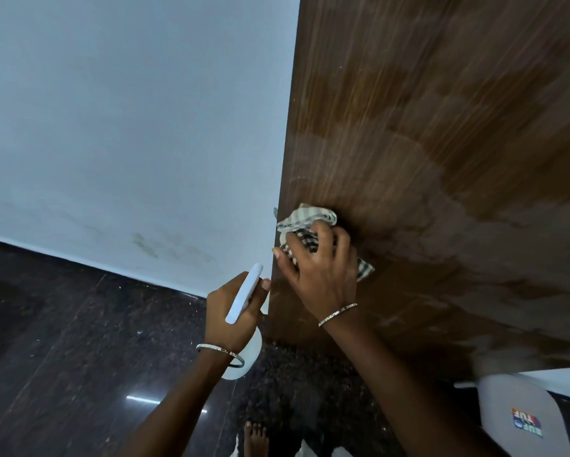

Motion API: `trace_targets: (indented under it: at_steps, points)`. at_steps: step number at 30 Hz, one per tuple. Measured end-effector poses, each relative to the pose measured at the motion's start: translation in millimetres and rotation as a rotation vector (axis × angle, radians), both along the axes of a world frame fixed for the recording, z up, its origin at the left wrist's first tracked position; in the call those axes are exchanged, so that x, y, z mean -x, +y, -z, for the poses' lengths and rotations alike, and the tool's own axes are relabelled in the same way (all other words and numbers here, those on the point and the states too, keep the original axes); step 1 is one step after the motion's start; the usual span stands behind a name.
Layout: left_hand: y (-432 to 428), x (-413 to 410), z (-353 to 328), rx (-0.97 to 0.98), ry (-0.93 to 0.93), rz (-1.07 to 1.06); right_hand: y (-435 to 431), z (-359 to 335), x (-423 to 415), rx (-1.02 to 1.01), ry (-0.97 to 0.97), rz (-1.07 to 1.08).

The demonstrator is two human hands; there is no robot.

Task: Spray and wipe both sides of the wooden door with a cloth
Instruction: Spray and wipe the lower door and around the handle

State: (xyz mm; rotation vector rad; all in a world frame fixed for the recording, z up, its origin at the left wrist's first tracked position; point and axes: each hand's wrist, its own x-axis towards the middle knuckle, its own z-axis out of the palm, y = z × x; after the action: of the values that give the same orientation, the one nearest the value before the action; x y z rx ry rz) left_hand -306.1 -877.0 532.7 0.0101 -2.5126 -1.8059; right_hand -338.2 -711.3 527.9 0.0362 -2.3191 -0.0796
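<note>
The brown wooden door (442, 143) fills the right half of the view, with damp streaks and wiped patches across its face. My right hand (316, 268) grips a bunched checked cloth (306, 219) and presses it against the door close to the door's left edge. My left hand (231, 308) is just left of that edge and holds a white spray bottle (244, 293) by its head, with the bottle's body hanging below my wrist. Both wrists wear thin bangles.
A pale wall (128, 127) stands left of the door above a dark polished stone floor (62, 357). A white plastic chair (514, 413) with a sticker sits at the lower right. My bare foot (255, 437) is on the floor below my hands.
</note>
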Motion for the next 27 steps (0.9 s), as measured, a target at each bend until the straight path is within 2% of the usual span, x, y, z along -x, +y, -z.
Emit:
trace_targets:
  at_steps: [6,11,14,17,19,21,22,24,27]
  points:
    - [-5,15,2,-0.007,-0.022,-0.004,21,18,2,-0.066,0.053,-0.029]
    - [-8,22,2,-0.044,-0.026,0.018,33,6,1,0.121,0.069,-0.092]
    - [-9,24,-1,-0.026,-0.014,0.047,26,4,-1,0.348,0.025,-0.014]
    - [-12,27,-3,-0.058,0.000,0.069,17,5,-2,0.718,0.036,0.062]
    - [-14,28,-3,-0.067,0.003,0.088,8,-2,-3,1.072,0.179,0.109]
    - [-18,29,-4,-0.082,-0.009,0.099,0,-15,-6,1.262,0.372,0.130]
    - [-20,30,-4,-0.082,-0.012,0.106,-4,-22,-9,1.239,0.450,0.118]
    - [-24,34,-5,-0.060,-0.013,0.140,-7,-37,-13,1.056,0.526,0.045]
    - [-31,41,-10,-0.060,-0.008,0.199,2,-44,0,0.588,0.348,-0.037]
